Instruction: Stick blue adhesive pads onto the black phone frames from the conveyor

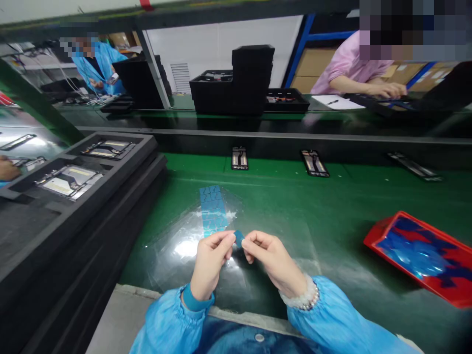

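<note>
Between both hands is a small blue sticker (pixel 239 238), held above the green work surface. My left hand (pixel 212 258) pinches its left edge with thumb and forefinger. My right hand (pixel 269 258) is closed at its right side, the fingertips pressed together. Just beyond my left hand lies a sheet of blue stickers (pixel 213 209), on a clear plastic film (pixel 173 265) that reflects the light. The near end of the sheet is partly hidden by my left hand.
Stacked black foam trays (pixel 147 162) with phone screen parts (pixel 70 180) stand at left. Further phone screen parts (pixel 240 158) lie along the back. A red bin (pixel 453 297) with blue pieces sits at right. Two people work opposite; another person's hand (pixel 8 168) shows at far left.
</note>
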Demonstrator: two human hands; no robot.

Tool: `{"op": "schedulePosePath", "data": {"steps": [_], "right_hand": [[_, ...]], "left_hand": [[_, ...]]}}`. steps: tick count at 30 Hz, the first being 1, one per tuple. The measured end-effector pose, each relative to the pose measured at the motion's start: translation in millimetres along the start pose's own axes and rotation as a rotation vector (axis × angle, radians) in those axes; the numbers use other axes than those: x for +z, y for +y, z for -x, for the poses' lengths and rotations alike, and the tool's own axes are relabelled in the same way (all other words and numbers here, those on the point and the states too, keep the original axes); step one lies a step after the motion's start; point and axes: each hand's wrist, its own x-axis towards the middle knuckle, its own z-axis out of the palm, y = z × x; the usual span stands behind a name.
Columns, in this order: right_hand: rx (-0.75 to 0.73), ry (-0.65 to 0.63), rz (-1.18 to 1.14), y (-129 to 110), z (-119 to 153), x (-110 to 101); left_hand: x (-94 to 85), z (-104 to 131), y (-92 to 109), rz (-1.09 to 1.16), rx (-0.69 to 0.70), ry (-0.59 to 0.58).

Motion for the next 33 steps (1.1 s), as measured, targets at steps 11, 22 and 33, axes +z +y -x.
{"op": "schedulePosePath", "data": {"steps": [11,22,33], "right_hand": [[-0.378,0.04,0.763,-17.2,-34.6,-1.9],[-0.061,0.677,1.036,-66.7,-245.8,-40.4],[-0.416,0.297,1.005,4.6,-11.5,-50.7]], "left_hand": [[-14.6,-10.0,-5.3,-0.107,0.187,0.179],[-33.4,-25.5,-21.5,-0.335,0.172,0.21],[6.9,-9.5,-13.8,0.296,-0.037,-0.029]]}}
